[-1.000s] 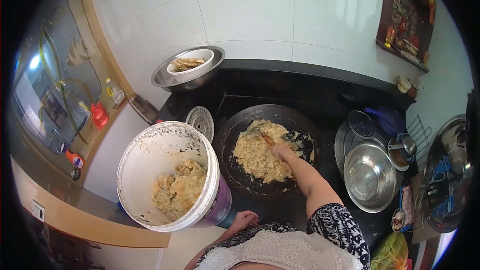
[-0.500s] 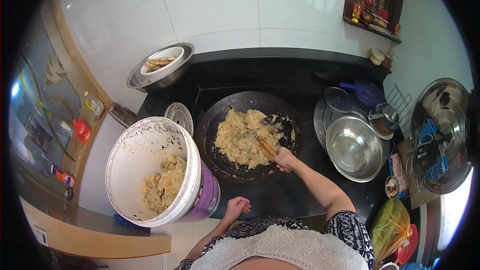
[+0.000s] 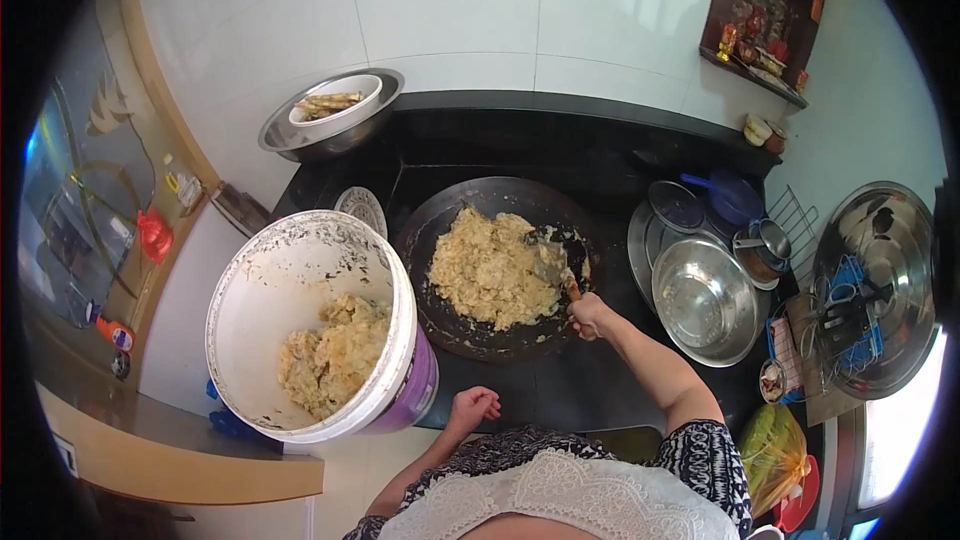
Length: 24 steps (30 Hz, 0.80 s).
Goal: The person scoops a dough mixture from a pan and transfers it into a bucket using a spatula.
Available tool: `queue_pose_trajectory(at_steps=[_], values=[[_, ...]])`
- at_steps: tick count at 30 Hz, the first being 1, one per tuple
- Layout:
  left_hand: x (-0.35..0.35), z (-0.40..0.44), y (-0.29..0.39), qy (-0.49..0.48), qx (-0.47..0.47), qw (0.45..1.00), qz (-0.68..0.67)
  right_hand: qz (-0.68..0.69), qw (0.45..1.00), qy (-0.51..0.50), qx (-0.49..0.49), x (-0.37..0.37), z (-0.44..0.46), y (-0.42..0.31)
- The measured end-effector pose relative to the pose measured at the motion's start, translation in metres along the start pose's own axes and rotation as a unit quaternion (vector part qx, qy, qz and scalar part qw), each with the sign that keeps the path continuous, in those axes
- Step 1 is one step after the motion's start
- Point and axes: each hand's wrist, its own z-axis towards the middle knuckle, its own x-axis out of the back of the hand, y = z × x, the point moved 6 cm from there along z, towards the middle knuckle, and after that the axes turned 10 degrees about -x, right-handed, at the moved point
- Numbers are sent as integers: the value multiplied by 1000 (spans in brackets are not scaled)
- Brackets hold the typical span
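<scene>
My right hand (image 3: 591,316) is closed around the wooden handle of a spatula (image 3: 573,287). The spatula's metal blade rests at the right edge of a pale yellow, lumpy mash (image 3: 488,270) in a large dark wok (image 3: 520,197). Near the counter's front edge, my left hand (image 3: 474,409) hangs with its fingers curled in and nothing visible in them. Just left of that hand stands a big white bucket (image 3: 258,285) with a purple outer side, tilted toward me. More of the same mash (image 3: 338,355) lies inside it.
At back left, a steel basin (image 3: 290,144) holds a white bowl (image 3: 357,116) of brownish sticks. A steel bowl (image 3: 705,300) and lids crowd the right side. Further right are a wire rack (image 3: 795,225) and a large round steel lid (image 3: 895,240).
My right hand has moved slightly right, and the spatula's blade now shows at the mash's right edge. The view has shifted a little; my left hand stays curled by the bucket.
</scene>
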Motion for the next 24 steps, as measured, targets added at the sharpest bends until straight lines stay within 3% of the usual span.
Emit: queue_pose_trajectory(at_steps=[3,6,9,11,15,17,19,21,24], values=[[2,1,-2,-5,-3,1000,8,77,994,-39,-62,-14,28,15],[0,1,1,-8,-5,1000,5,194,956,-177,-133,-53,41,24],[1,1,0,-13,-3,1000,-1,216,943,-212,-141,-85,41,30],[1,1,-1,-16,0,1000,-1,292,897,-269,-195,-101,40,40],[1,2,0,-27,-9,1000,0,271,904,-281,-176,-96,15,31],[1,2,2,-30,-12,999,13,240,884,-313,-251,-102,3,28],[-1,1,5,-28,-14,999,22,188,916,-333,-123,-119,-4,2],[0,1,6,-32,8,999,22,218,885,-401,-89,-154,7,-25],[2,2,-6,-29,-1,1000,-5,319,856,-388,-119,-198,42,-63]])
